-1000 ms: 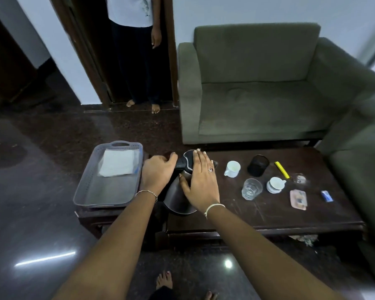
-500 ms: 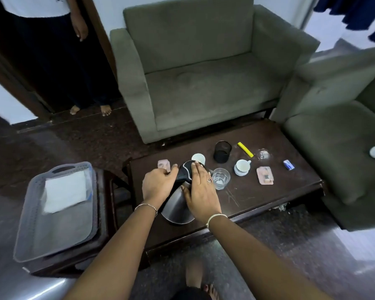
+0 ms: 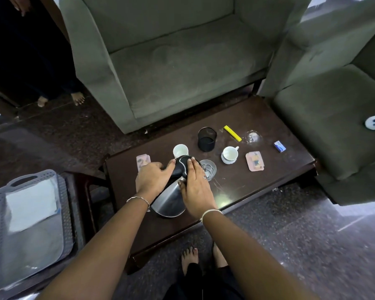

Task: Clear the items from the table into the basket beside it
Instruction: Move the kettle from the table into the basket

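**Kettle held in both hands over the counter**

The kettle (image 3: 171, 194) is tilted over the near left part of the counter (image 3: 247, 191); whether its base touches the wood I cannot tell. The left hand (image 3: 153, 179) has its fingers (image 3: 160, 169) clenched round the black handle. The right hand (image 3: 196, 189) lies over the lid with fingers straight and thumb pressed to the steel side.

A glass (image 3: 208, 168) stands just beside the right hand, and a white cup (image 3: 180, 150) stands just behind the lid. A pink card (image 3: 143, 160) lies by the left hand. Farther right are a black holder (image 3: 207, 139), a cup on a saucer (image 3: 230, 154), a yellow marker (image 3: 232, 133), a second card (image 3: 254, 161) and a blue box (image 3: 279, 146).

The basket (image 3: 59, 191) sits on a low stand (image 3: 85, 191) left of the counter, with a white cloth (image 3: 30, 205) inside. A green sofa (image 3: 171, 61) stands behind the counter.
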{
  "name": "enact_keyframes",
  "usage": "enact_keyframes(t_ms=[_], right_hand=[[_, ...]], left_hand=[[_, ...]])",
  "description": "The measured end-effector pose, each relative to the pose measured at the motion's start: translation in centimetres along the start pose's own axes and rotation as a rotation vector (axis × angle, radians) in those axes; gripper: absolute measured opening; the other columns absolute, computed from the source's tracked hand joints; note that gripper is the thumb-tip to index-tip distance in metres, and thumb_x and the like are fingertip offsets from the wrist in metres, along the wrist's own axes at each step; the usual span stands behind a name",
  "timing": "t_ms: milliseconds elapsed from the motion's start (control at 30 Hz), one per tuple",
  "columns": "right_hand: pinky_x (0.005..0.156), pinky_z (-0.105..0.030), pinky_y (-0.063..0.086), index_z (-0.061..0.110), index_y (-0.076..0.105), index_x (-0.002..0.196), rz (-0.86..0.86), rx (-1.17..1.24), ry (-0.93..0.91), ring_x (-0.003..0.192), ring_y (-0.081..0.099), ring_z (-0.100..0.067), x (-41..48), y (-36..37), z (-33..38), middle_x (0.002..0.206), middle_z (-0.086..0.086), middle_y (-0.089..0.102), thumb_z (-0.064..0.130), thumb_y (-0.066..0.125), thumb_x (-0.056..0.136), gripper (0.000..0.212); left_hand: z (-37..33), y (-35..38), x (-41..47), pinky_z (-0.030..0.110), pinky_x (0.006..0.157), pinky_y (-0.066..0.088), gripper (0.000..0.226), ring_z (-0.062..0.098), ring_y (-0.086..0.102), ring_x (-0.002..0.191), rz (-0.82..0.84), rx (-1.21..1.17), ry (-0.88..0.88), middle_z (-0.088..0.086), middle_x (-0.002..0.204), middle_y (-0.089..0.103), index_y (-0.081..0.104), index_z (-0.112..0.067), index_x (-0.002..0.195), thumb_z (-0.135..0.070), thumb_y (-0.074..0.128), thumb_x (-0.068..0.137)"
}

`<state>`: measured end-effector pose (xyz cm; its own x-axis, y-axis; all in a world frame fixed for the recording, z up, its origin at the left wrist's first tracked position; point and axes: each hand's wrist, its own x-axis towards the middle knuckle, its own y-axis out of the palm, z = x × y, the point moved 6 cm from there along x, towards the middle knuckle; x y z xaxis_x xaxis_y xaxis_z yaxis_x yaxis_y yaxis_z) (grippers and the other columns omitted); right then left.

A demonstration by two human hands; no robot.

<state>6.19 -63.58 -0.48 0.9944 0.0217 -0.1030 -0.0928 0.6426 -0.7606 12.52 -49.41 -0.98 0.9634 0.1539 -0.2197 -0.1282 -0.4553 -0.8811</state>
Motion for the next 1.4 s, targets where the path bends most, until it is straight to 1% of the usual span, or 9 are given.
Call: enact_keyframes(t_ms=[67, 167, 300, 467, 600, 933, 1133, 1300, 1400], right_hand=[[0.122, -0.034, 0.012, 0.003, 0.011, 0.152, 0.015, 0.032, 0.011, 0.150, 0.007, -0.021, 0.5, 0.1, -0.9, 0.161, -0.013, 0.010, 0.019, 0.041, 0.100, 0.062], [0.122, -0.032, 0.012, 0.004, 0.011, 0.153, 0.044, 0.064, 0.020, 0.150, 0.007, -0.021, 1.1, 0.3, -2.1, 0.161, -0.011, 0.010, 0.019, 0.042, 0.100, 0.063], [0.122, -0.033, 0.014, 0.005, 0.011, 0.153, 0.083, 0.092, 0.029, 0.150, 0.008, -0.021, 1.6, 0.5, -3.4, 0.161, -0.011, 0.009, 0.020, 0.043, 0.099, 0.064], [0.121, -0.033, 0.016, 0.005, 0.011, 0.153, 0.110, 0.108, 0.036, 0.150, 0.010, -0.022, 2.2, 0.6, -4.4, 0.162, -0.011, 0.008, 0.022, 0.042, 0.100, 0.064], [0.122, -0.032, 0.016, 0.006, 0.011, 0.153, 0.133, 0.105, 0.028, 0.150, 0.009, -0.022, 2.6, 0.9, -5.2, 0.162, -0.011, 0.007, 0.022, 0.043, 0.100, 0.064], [0.120, -0.034, 0.023, 0.008, 0.010, 0.154, 0.165, 0.145, 0.052, 0.149, 0.012, -0.022, 3.1, 1.5, -6.0, 0.162, -0.009, 0.005, 0.021, 0.042, 0.100, 0.064], [0.119, -0.032, 0.022, 0.008, 0.010, 0.154, 0.171, 0.150, 0.060, 0.149, 0.012, -0.022, 3.2, 1.5, -6.3, 0.162, -0.008, 0.005, 0.023, 0.041, 0.100, 0.064], [0.118, -0.035, 0.026, 0.009, 0.009, 0.154, 0.173, 0.158, 0.064, 0.149, 0.015, -0.023, 3.1, 1.5, -6.3, 0.162, -0.008, 0.003, 0.022, 0.042, 0.100, 0.064], [0.117, -0.036, 0.028, 0.008, 0.010, 0.154, 0.170, 0.162, 0.065, 0.149, 0.016, -0.023, 3.1, 1.5, -6.3, 0.162, -0.009, 0.004, 0.022, 0.042, 0.100, 0.064]], left_hand=[[-0.4, 0.6, 0.4, 0.028, 0.055, 0.036, 0.063, 0.011, 0.053, 0.059, 0.007, 0.019, -0.002, -0.005, 0.057, 0.058, 0.060, -0.016, 0.058, -0.071, 0.039, 0.081], [-1.0, 1.3, 0.7, 0.029, 0.058, 0.038, 0.063, 0.018, 0.056, 0.065, 0.023, 0.049, -0.003, -0.006, 0.060, 0.058, 0.058, -0.017, 0.057, -0.071, 0.039, 0.081], [-1.7, 2.1, 1.2, 0.030, 0.062, 0.042, 0.061, 0.022, 0.057, 0.070, 0.039, 0.097, -0.013, -0.007, 0.062, 0.056, 0.054, -0.018, 0.056, -0.071, 0.039, 0.081], [-2.2, 2.8, 1.6, 0.031, 0.061, 0.042, 0.062, 0.024, 0.059, 0.070, 0.038, 0.134, -0.034, -0.006, 0.062, 0.056, 0.054, -0.018, 0.056, -0.073, 0.038, 0.080], [-2.5, 3.3, 1.8, 0.030, 0.061, 0.040, 0.062, 0.022, 0.057, 0.068, 0.038, 0.163, -0.060, -0.006, 0.061, 0.056, 0.058, -0.018, 0.060, -0.072, 0.038, 0.081], [-2.5, 4.1, 2.5, 0.029, 0.059, 0.038, 0.063, 0.022, 0.058, 0.068, 0.035, 0.197, -0.089, -0.006, 0.065, 0.058, 0.060, -0.017, 0.061, -0.073, 0.036, 0.077], [-2.6, 4.3, 2.6, 0.028, 0.058, 0.037, 0.063, 0.022, 0.056, 0.066, 0.040, 0.206, -0.092, -0.008, 0.062, 0.053, 0.059, -0.017, 0.059, -0.073, 0.036, 0.077], [-2.7, 4.2, 2.6, 0.029, 0.059, 0.037, 0.061, 0.022, 0.053, 0.066, 0.043, 0.219, -0.094, -0.009, 0.061, 0.050, 0.061, -0.017, 0.062, -0.072, 0.037, 0.077], [-2.9, 4.1, 2.5, 0.028, 0.059, 0.036, 0.061, 0.020, 0.054, 0.066, 0.041, 0.225, -0.091, -0.009, 0.061, 0.052, 0.063, -0.018, 0.065, -0.071, 0.037, 0.078]])
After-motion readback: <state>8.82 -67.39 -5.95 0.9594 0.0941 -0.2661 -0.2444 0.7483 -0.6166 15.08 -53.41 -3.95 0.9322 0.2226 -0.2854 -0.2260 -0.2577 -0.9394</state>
